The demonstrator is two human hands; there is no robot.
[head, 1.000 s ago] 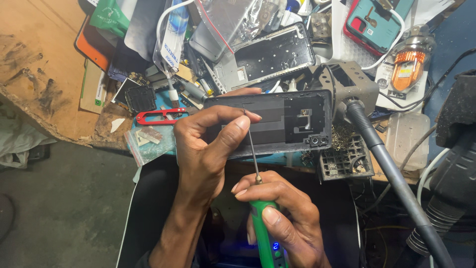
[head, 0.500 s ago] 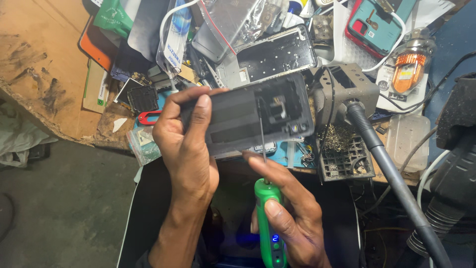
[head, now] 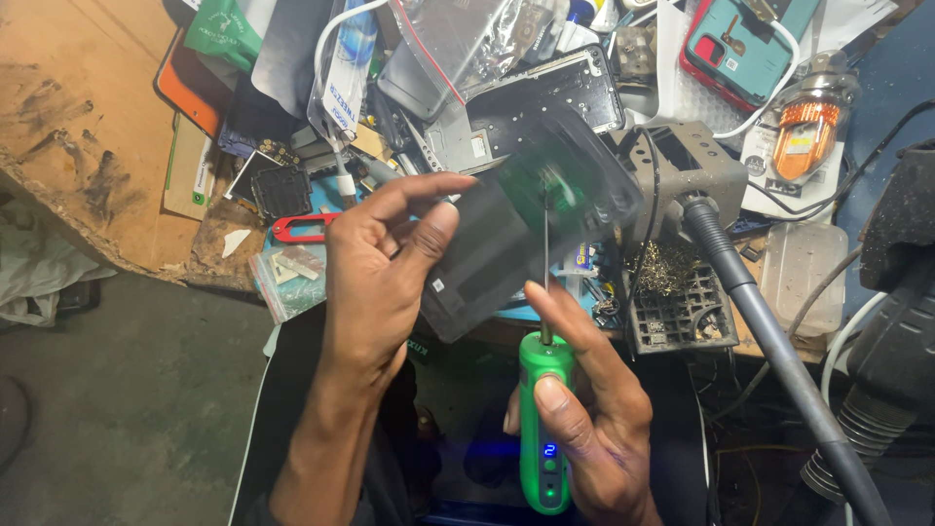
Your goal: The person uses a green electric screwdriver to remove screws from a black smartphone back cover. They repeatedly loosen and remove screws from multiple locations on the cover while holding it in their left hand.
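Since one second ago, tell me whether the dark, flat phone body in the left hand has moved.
Yes. The dark phone body has tilted, its right end swinging up toward the grey metal stand, in the left hand.

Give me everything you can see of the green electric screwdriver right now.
The green electric screwdriver looks like glossy plastic, a slim pen-shaped body standing nearly upright. A thin dark bit rises from its top towards the opened phone; whether the tip touches is blurred. A small blue lit display and buttons show on its lower front. The right hand wraps it, thumb on the front, forefinger alongside the bit's base.

A single head-worn camera looks steeply down, close over the workbench's [head: 88, 166] cluttered front edge.
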